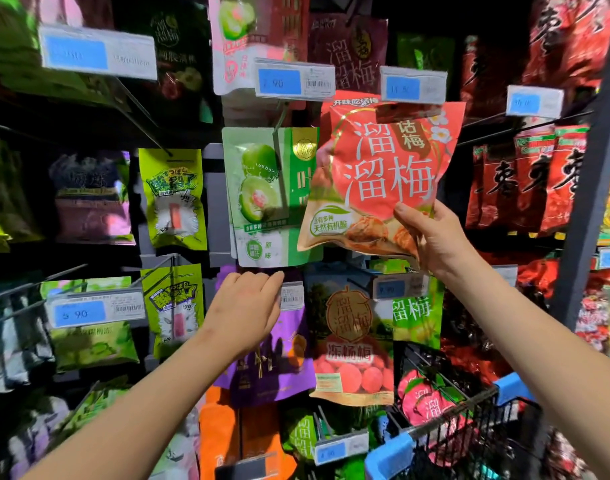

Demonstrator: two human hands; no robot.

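Note:
My right hand [435, 237] grips the lower right corner of a red plum snack bag [383, 174] and holds it up in front of the shelf hooks. My left hand [244, 306] reaches toward the shelf below a hanging light green plum bag [262, 195]. Its fingers are loosely bent near a white price tag [292, 295], and it holds nothing. A purple bag [279, 368] hangs just behind and below the left hand.
Snack bags hang on metal hooks across the display, with blue price tags [78, 311] on the hook ends. A black wire shopping basket [469, 420] with blue handle grips sits at the lower right and holds a red bag [431, 410]. A grey upright post [587, 188] stands at right.

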